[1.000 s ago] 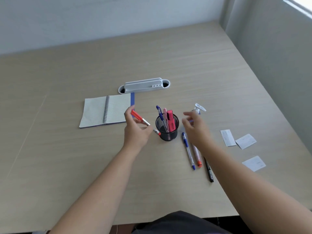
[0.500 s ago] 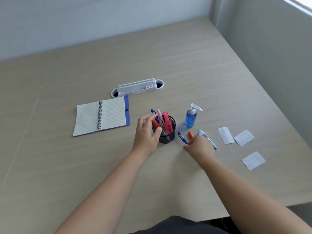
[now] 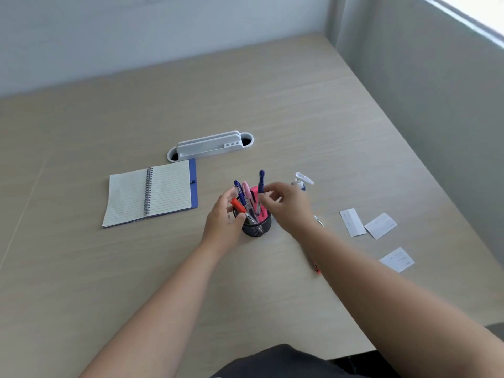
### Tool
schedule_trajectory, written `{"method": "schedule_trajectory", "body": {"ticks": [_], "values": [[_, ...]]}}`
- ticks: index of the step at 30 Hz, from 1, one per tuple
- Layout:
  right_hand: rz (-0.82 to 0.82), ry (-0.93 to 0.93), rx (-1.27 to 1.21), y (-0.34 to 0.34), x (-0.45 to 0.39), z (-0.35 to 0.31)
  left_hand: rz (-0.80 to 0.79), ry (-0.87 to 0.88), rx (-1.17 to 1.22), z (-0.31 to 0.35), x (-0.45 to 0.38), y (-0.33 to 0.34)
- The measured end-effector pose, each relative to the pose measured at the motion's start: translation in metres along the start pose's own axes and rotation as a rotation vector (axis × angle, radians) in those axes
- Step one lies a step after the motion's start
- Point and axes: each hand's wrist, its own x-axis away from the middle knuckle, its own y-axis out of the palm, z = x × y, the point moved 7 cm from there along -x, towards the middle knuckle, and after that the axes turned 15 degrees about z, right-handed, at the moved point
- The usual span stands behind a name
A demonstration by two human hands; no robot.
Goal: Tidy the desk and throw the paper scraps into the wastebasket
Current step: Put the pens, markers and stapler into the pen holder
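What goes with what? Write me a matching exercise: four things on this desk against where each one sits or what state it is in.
Things:
1. spiral notebook
2. paper scraps
3. blue pen
4. pen cup

Places or states:
A. lying loose on the desk, right of both hands
B. steadied at the side by the left hand
C. open flat, left of the cup
D. pinched upright by the right hand over the cup

Pairs: 1-C, 2-A, 3-D, 4-B
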Motion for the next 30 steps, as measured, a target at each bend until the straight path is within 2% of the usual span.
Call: {"method": "schedule_trajectory", "body": {"ticks": [3,6,9,12,17,22,24,27,30], "values": [[-0.053,-0.035,0.134,0.002,0.010,0.021,0.129,0.135,-0.121,0.002,0.000,-0.011],[0.027,0.039,0.213,-0.023,0.020,0.061,0.264,0.267,-0.173,0.011,0.007,-0.020],[0.004,0.157,0.448,-0.045,0.028,0.103,0.232,0.303,-0.168,0.014,0.014,-0.012],[-0.119,0.057,0.748,-0.043,0.035,0.112,0.167,0.263,-0.155,0.010,0.022,-0.001],[-0.092,-0.045,0.879,-0.027,0.032,0.108,0.121,0.133,-0.109,0.003,0.027,0.000],[-0.097,0.013,0.872,-0.016,0.026,0.109,0.126,0.124,-0.094,0.005,0.028,-0.001],[-0.080,0.099,0.789,-0.019,0.025,0.108,0.205,0.232,-0.132,0.011,0.030,-0.007],[-0.010,0.262,0.496,-0.034,0.026,0.110,0.362,0.427,-0.221,0.025,0.043,-0.016],[0.073,0.345,0.357,-0.064,0.025,0.109,0.340,0.549,-0.249,0.041,0.065,-0.003]]}}
